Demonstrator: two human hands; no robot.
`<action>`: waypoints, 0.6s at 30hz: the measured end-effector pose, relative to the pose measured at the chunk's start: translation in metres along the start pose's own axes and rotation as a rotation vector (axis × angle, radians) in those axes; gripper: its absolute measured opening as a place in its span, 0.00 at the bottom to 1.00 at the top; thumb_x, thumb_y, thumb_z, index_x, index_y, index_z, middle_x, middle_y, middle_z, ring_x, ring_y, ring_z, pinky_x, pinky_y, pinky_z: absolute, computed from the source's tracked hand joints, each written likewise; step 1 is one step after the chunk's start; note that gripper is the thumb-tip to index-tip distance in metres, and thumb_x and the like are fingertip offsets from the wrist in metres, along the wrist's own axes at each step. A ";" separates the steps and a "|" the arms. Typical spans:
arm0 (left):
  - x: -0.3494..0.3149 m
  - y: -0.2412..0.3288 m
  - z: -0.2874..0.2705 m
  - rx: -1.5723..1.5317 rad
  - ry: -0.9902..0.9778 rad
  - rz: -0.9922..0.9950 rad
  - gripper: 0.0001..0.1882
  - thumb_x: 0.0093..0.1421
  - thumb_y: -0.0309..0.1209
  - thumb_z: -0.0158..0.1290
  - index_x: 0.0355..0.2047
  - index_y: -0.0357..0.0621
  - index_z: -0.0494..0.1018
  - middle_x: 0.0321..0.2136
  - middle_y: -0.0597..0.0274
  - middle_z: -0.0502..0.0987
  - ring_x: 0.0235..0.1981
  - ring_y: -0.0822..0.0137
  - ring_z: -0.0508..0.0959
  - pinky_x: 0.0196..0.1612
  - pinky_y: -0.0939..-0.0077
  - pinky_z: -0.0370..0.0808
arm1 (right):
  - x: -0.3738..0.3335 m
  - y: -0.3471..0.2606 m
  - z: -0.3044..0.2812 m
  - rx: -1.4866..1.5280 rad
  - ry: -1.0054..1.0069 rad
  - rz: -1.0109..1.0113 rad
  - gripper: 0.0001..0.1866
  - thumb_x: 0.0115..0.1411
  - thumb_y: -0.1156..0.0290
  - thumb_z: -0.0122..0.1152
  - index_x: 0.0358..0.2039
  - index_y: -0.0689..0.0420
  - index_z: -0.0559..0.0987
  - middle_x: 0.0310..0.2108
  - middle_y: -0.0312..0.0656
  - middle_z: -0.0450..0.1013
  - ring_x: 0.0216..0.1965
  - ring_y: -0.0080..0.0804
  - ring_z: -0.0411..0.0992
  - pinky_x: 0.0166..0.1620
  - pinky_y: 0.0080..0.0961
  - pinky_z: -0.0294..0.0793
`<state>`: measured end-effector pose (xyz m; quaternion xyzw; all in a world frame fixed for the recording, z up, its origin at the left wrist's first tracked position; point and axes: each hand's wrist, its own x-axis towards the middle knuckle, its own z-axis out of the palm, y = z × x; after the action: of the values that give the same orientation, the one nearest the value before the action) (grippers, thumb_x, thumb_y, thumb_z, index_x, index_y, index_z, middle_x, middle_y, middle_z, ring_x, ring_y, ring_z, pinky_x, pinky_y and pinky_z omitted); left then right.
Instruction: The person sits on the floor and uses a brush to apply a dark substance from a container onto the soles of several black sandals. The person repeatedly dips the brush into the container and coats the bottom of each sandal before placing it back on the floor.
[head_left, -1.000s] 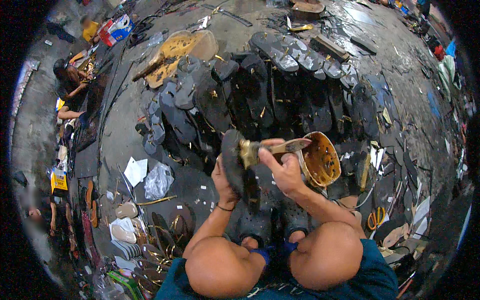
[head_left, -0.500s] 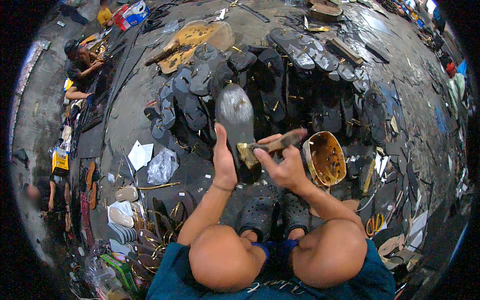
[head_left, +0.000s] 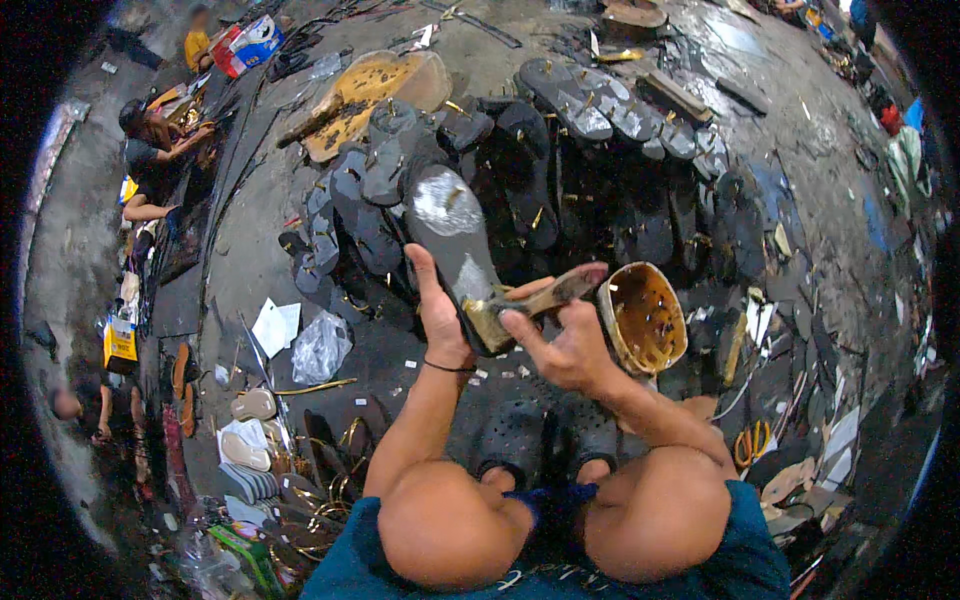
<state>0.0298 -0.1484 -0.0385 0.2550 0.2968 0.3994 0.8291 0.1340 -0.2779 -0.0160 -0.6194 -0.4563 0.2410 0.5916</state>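
A dark grey shoe sole point(head_left: 462, 235) lies tilted across my left hand point(head_left: 440, 320), which grips its lower left edge with the thumb up along the side. Wet, shiny patches show on the sole's upper part and near its lower end. My right hand point(head_left: 567, 345) is closed round the wooden handle of a brush point(head_left: 560, 291). The brush's yellowish bristles touch the sole near its lower end. Close by on the right stands a tub point(head_left: 655, 360) with brown, glue-like residue inside. Most fingers of my left hand are hidden behind the sole.
Several grey soles point(head_left: 370, 215) with small brass-coloured pieces lie beyond my hands. A glue-stained yellow board point(head_left: 400, 85) is farther off. Left are a clear plastic bag point(head_left: 322, 347) and white paper point(head_left: 275, 327); right, orange-handled scissors point(head_left: 752, 443). Another person point(head_left: 150, 150) sits at far left.
The sole has tilted, its upper end swinging left. My brush hand has shifted slightly left and down, and a fresh shiny patch shows toward the lower end.
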 end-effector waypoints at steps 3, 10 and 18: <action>-0.002 0.007 0.009 -0.011 -0.109 -0.014 0.39 0.59 0.67 0.44 0.52 0.43 0.69 0.42 0.62 0.76 0.38 0.65 0.77 0.44 0.70 0.76 | 0.016 0.039 -0.030 -0.107 0.106 0.195 0.12 0.57 0.66 0.66 0.37 0.61 0.80 0.33 0.42 0.79 0.36 0.30 0.77 0.42 0.27 0.74; -0.015 -0.026 -0.034 1.295 -0.008 0.590 0.27 0.65 0.55 0.47 0.47 0.41 0.72 0.36 0.62 0.76 0.35 0.69 0.76 0.41 0.73 0.75 | -0.011 -0.020 0.020 0.137 -0.341 -0.017 0.14 0.56 0.72 0.67 0.42 0.61 0.77 0.33 0.38 0.76 0.37 0.23 0.74 0.44 0.25 0.73; -0.068 0.082 -0.144 -0.184 0.135 0.064 0.21 0.68 0.41 0.38 0.49 0.40 0.73 0.43 0.53 0.79 0.42 0.55 0.80 0.49 0.60 0.77 | -0.007 0.014 -0.058 0.283 0.207 0.357 0.13 0.61 0.70 0.62 0.44 0.62 0.77 0.37 0.36 0.76 0.38 0.22 0.73 0.44 0.21 0.71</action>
<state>-0.1465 -0.1316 -0.0646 0.1597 0.3057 0.4675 0.8140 0.1831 -0.3125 -0.0203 -0.6228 -0.2383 0.3386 0.6639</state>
